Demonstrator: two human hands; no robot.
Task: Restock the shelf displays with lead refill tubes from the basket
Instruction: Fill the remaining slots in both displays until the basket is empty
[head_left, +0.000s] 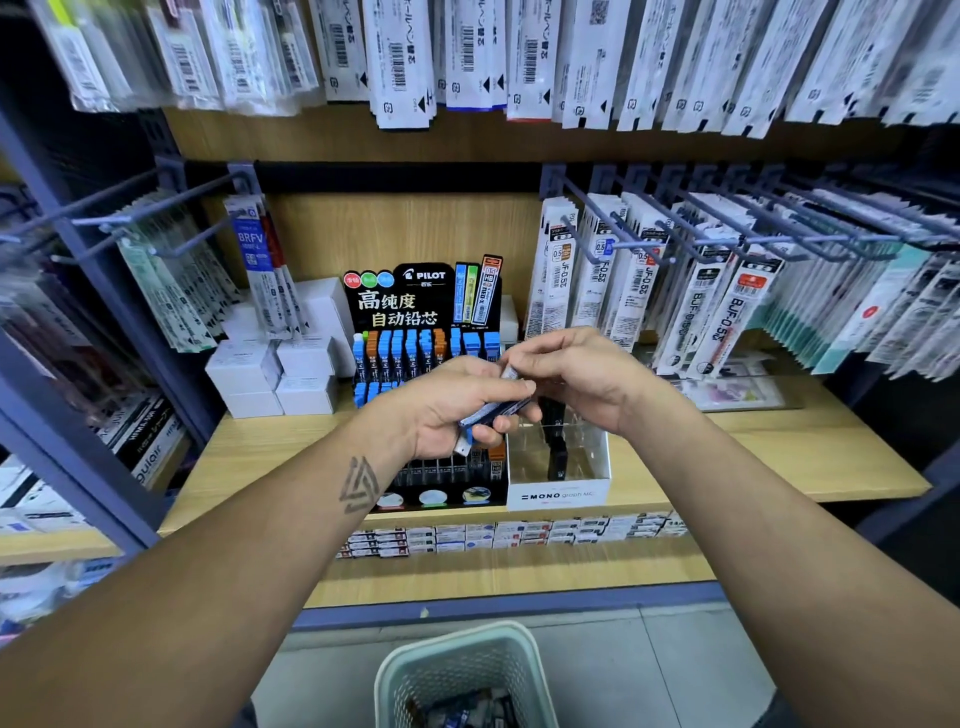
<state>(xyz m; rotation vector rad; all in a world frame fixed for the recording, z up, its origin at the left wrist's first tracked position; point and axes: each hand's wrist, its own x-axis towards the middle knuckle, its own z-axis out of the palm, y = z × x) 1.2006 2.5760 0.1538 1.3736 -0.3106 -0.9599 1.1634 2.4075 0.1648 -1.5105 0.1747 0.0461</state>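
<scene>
Left forearm (249, 561): bare, no sleeve; dark interlocked-triangle tattoo (360, 486) just below the wrist, at 12 o'clock along the arm. Right forearm (769, 519): bare, unmarked, no watch or rings.

Wood-grain shelf (779, 457); perforated plastic basket (457, 670).

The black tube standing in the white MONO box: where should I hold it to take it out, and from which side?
Pinch the top end of the black tube from straight above. It stands roughly upright inside the MONO box, whose walls cover its lower part, so probably only the upper end is free. Both the left hand and right hand are busy with lead refill tubes.
</scene>
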